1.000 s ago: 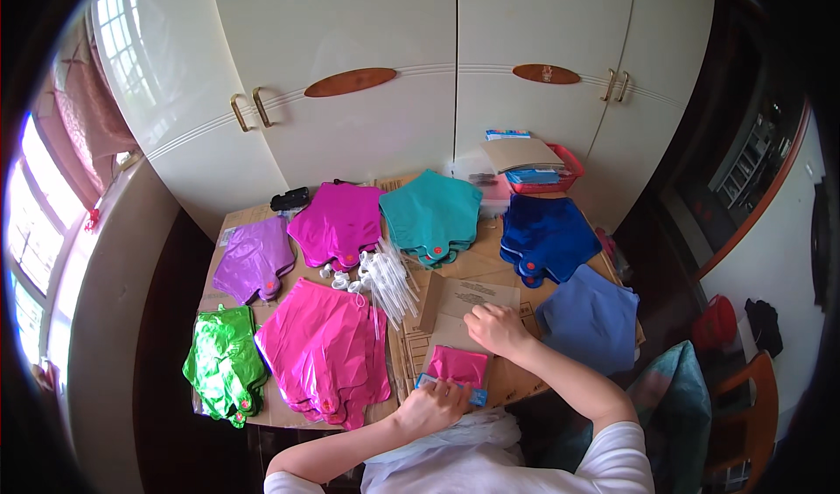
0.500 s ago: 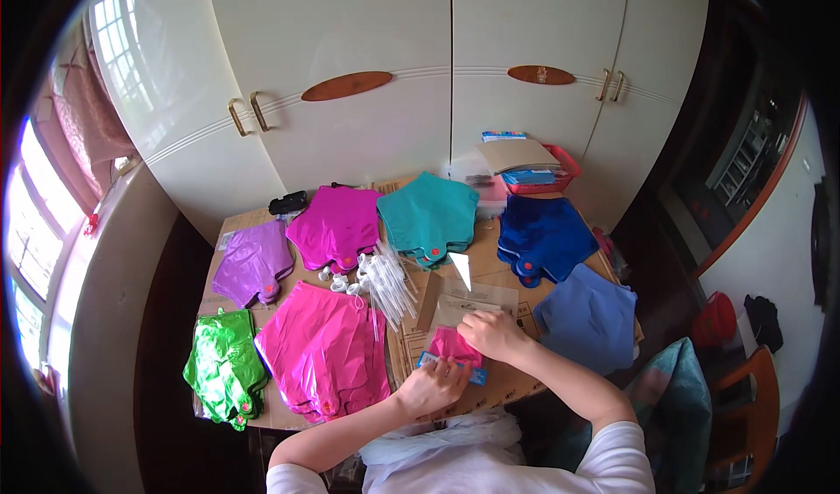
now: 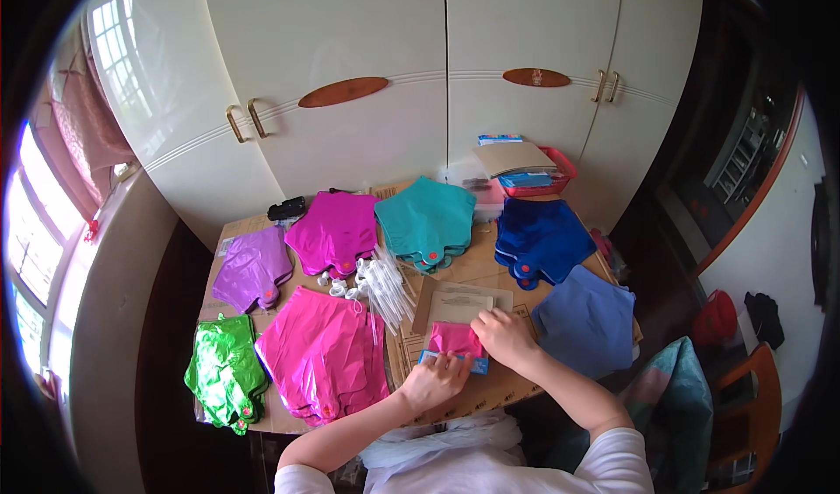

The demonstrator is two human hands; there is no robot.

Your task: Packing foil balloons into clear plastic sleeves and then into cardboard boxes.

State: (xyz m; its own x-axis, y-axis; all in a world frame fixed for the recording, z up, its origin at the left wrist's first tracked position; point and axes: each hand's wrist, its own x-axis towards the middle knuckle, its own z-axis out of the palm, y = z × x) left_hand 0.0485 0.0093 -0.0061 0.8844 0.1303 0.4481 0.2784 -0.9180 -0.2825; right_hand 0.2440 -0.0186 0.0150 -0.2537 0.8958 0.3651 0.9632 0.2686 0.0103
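Note:
A clear plastic bag [image 3: 473, 302] with a folded pink foil sheet [image 3: 455, 338] and a blue-edged card [image 3: 478, 366] inside lies flat before me at the table's front. My left hand [image 3: 435, 382] has its fingers curled over the blue-edged end and holds it down. At the bag's right edge, my right hand [image 3: 506, 336] has its fingers closed together on the plastic; the exact pinch is hidden. A bundle of white plastic sticks [image 3: 385, 288] and several white cups [image 3: 339, 288] lie left of the bag.
Stacks of flat foil balloons ring the cardboard-covered table: green [image 3: 226, 367], pink [image 3: 324, 345], purple [image 3: 252, 266], magenta [image 3: 332, 227], teal [image 3: 426, 218], dark blue [image 3: 542, 236] and light blue [image 3: 586, 319]. A red basket [image 3: 564, 175] holding cards stands at the back, before white cabinets [image 3: 350, 30].
The pointed white flap that stood up beyond the bag is now down, and the bag lies flatter. My right hand has shifted slightly right; my left hand stays at the blue-edged end.

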